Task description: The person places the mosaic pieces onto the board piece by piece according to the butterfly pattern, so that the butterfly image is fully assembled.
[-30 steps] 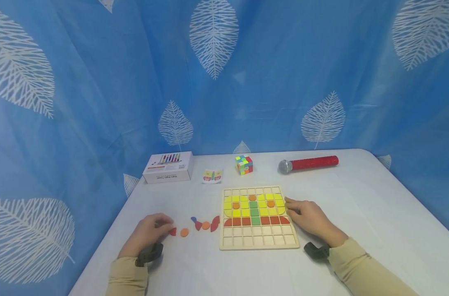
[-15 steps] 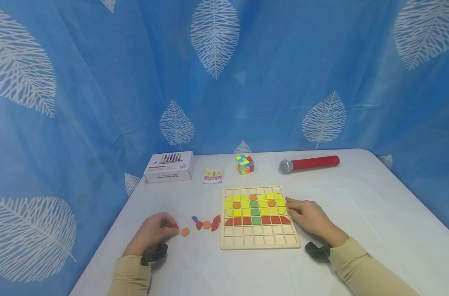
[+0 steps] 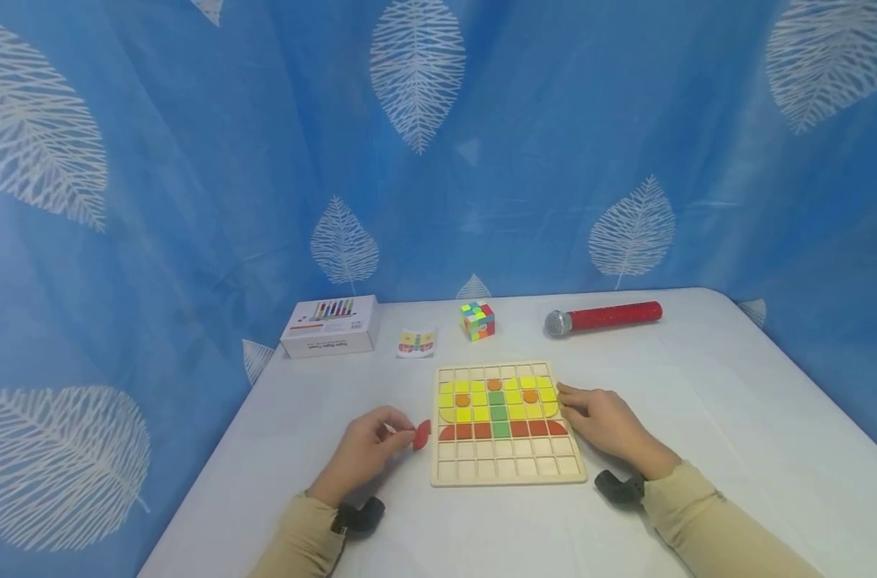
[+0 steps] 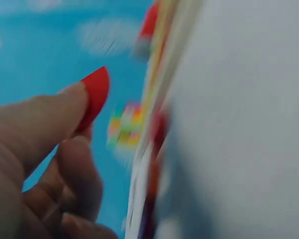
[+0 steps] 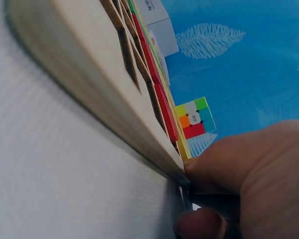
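My left hand point(image 3: 366, 449) pinches a small red piece point(image 4: 95, 94) with a curved edge between thumb and fingertips. In the head view it is just left of the wooden grid board point(image 3: 506, 474), over the loose pieces, and hides most of them. One red leaf-shaped piece point(image 3: 421, 434) shows between the fingertips and the board's left edge. Yellow, orange, green and red pieces fill the board's upper and middle rows; the two nearest rows are bare wood. My right hand point(image 3: 607, 421) touches the board's right edge with extended fingers, the thumb point(image 5: 214, 167) against the rim.
Behind the board stand a white box point(image 3: 330, 325), a small picture card point(image 3: 416, 343), a puzzle cube point(image 3: 477, 321) and a red microphone point(image 3: 602, 319). They rest on a white-covered table point(image 3: 698, 385) with a blue leaf-patterned curtain point(image 3: 525, 160) behind.
My left hand has picked up the red piece from the left end of the loose pieces and moved right, close to the board. My right hand has stayed at the board's edge.
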Tool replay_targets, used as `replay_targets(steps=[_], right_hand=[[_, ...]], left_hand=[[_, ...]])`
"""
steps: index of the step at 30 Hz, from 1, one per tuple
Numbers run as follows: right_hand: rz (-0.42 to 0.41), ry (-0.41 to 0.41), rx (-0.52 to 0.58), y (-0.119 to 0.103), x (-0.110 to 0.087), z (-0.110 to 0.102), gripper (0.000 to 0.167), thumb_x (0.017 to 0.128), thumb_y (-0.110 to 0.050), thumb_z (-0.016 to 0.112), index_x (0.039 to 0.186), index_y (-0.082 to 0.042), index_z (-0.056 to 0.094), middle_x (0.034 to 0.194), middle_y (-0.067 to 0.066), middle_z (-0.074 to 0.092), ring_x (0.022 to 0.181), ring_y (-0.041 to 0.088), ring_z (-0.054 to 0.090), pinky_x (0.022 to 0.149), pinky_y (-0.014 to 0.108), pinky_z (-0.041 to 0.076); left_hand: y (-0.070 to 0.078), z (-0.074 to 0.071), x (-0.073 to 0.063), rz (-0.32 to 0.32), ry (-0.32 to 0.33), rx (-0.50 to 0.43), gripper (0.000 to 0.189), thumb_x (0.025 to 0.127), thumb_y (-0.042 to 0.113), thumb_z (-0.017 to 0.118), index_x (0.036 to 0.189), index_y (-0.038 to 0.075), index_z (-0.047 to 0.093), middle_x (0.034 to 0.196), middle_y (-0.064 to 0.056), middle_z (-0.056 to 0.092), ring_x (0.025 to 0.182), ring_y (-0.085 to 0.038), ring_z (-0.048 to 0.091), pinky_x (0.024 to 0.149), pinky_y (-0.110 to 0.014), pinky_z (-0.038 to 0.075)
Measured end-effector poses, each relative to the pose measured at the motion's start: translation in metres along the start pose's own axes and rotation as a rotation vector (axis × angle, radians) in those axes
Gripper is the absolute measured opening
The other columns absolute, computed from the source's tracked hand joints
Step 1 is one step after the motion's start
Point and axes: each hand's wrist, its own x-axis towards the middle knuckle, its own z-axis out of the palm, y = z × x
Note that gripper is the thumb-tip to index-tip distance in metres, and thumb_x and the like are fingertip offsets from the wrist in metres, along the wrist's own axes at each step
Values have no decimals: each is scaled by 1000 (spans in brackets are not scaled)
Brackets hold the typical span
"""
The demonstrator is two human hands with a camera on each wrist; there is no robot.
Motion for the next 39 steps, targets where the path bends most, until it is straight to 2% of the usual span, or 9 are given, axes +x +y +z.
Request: replay_targets(steps=[3, 6, 12, 18, 25, 32, 36, 39], right_hand=[[1, 1, 2, -1, 1, 0, 41, 99, -21, 67, 137, -6, 65, 150, 13, 55, 140, 45, 48, 109, 62, 41], [5, 3, -1, -1, 1, 1, 41, 99, -21, 67, 136, -6, 66, 150, 13, 56, 140, 45, 48, 109, 62, 42], [0, 9, -5, 0, 1, 2, 40, 99, -20, 66, 136, -4, 66, 149, 14, 56, 139, 45, 48, 109, 62, 42], [-14, 13, -10, 1, 1, 1, 40, 99, -20, 65, 135, -3, 66, 149, 14, 56, 140, 46, 48, 110, 63, 41], [-7, 3, -11, 0, 1, 1, 41, 100, -22, 65, 136, -3, 65, 150, 13, 55, 140, 46, 47, 110, 63, 40], [-14, 10, -16, -3, 1, -1, 40, 99, -22, 66, 135, -3, 66, 149, 14, 56, 139, 45, 48, 110, 62, 41], [-16, 12, -13, -3, 1, -2, 40, 99, -20, 66, 135, -2, 66, 149, 14, 56, 140, 45, 48, 110, 62, 40], [-11, 6, -15, -3, 1, -2, 40, 99, -20, 65, 135, -2, 66, 149, 14, 56, 140, 45, 48, 110, 63, 40]], left_hand=[[9, 16, 0, 118, -55, 17, 9, 91, 26, 79, 94, 28, 70, 95, 11, 69, 73, -9, 56, 61, -24, 47], [11, 26, 0, 185, -55, 51, 9, 90, 27, 79, 93, 30, 71, 94, 14, 68, 73, -5, 54, 64, -22, 46], [9, 34, 1, 228, -41, 153, 8, 91, 25, 78, 97, 28, 73, 89, 16, 64, 74, -1, 53, 66, -21, 46], [10, 37, 1, 277, -38, 193, 11, 92, 21, 77, 102, 26, 74, 89, 16, 64, 76, 0, 53, 67, -21, 47], [11, 38, 0, 272, -45, 196, 14, 92, 17, 77, 101, 26, 74, 89, 15, 64, 76, -2, 53, 67, -21, 47], [13, 37, 0, 245, -38, 176, 17, 92, 14, 76, 108, 22, 75, 99, 11, 71, 81, -2, 57, 72, -23, 51], [12, 38, 0, 200, -36, 126, 19, 94, 15, 74, 112, 22, 75, 98, 10, 70, 77, -5, 56, 68, -23, 49], [12, 37, 0, 142, -32, 59, 18, 97, 20, 71, 114, 23, 75, 102, 9, 70, 81, -7, 57, 70, -24, 49]])
